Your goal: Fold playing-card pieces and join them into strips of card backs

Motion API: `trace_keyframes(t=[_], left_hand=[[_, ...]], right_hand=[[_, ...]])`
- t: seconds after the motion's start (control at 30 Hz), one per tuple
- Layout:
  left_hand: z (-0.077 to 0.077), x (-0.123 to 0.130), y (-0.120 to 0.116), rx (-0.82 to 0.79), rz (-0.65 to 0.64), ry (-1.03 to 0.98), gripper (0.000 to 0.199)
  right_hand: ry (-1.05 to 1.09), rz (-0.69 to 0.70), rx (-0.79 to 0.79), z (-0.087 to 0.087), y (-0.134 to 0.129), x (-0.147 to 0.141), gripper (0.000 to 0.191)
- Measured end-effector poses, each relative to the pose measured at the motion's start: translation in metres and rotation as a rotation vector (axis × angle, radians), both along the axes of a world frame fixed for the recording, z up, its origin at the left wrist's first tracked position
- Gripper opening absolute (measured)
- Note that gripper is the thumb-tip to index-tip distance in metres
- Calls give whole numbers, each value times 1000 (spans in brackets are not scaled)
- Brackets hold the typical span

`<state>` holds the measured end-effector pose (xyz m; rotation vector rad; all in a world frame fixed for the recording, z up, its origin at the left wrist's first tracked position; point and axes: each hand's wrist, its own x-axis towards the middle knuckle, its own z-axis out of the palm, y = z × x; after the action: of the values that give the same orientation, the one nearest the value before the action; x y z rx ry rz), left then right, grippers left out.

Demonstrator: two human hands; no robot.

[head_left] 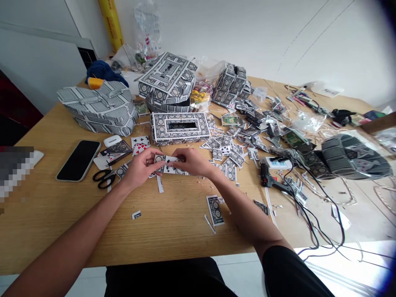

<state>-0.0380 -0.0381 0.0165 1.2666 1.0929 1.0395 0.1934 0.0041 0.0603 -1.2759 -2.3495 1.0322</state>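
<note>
Between my two hands is a piece made of playing cards (pixel 169 169), with a card's pips and patterned back showing. My left hand (pixel 142 166) pinches its left end. Fingers and thumb of my right hand (pixel 192 161) close on its right part. Just behind them stands a box covered in playing cards (pixel 157 131) with a slot in its top. Loose playing cards (pixel 140 142) lie beyond my left hand, and black-handled scissors (pixel 105 178) rest to its left. A single card (pixel 215 210) lies face down nearer to me, with thin cut strips about it.
A phone (pixel 78 161) and a white case (pixel 112 141) lie at left. Card-built shapes (pixel 167 78) stand at the back. Scattered card pieces (pixel 235 148) cover the right middle. A glue gun (pixel 274 181) and black cables (pixel 321 198) lie near a power strip (pixel 278 163).
</note>
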Motion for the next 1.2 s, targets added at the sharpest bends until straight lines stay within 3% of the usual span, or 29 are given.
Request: trace_keyframes(t=[0.17, 0.3, 0.47, 0.8, 1.2], left_hand=[[0, -4, 3, 11, 41, -2, 52], [3, -9, 5, 10, 2, 10, 54], [9, -21, 7, 53, -119, 115, 71], [0, -26, 10, 101, -147, 227, 72], [3, -21, 5, 84, -168, 257, 71]], right_hand=[[-224, 106, 24, 1, -2, 8, 66], [-367, 108, 84, 2, -6, 5, 54], [-334, 87, 77, 11, -6, 5, 52], [-282, 100, 73, 10, -3, 6, 45], [-232, 161, 58, 10, -5, 6, 43]])
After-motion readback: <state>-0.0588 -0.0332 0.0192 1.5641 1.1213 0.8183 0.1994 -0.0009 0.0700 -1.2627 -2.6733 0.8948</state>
